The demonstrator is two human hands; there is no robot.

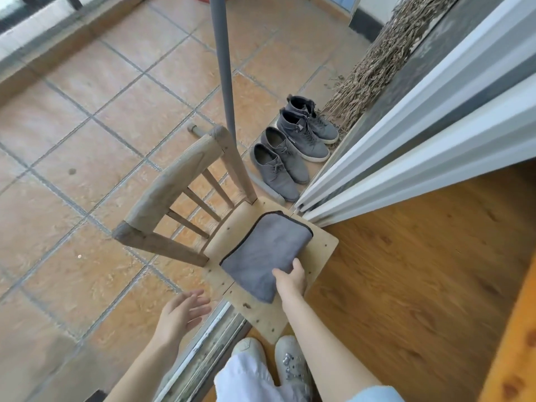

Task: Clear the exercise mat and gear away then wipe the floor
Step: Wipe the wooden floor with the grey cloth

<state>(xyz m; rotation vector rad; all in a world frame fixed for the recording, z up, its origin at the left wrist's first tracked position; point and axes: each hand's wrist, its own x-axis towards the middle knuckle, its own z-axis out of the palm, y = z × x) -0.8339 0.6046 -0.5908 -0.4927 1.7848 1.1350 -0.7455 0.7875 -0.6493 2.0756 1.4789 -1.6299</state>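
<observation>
right hand (291, 278) grips cloth (265, 253) near edge | chair (324, 245) | left hand (181, 310) spread

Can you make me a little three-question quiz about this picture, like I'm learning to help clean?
1. True or false: the folded grey cloth lies on the seat of the wooden chair.
2. Which hand has its grip on the cloth? A) the left hand B) the right hand C) both hands
3. Fill in the blank: beside the sliding door frame, ____ grey shoes stand in a row on the tiled floor.

Key
1. True.
2. B. The right hand holds the cloth's near edge; the left hand hovers open, touching nothing.
3. Four.
</observation>
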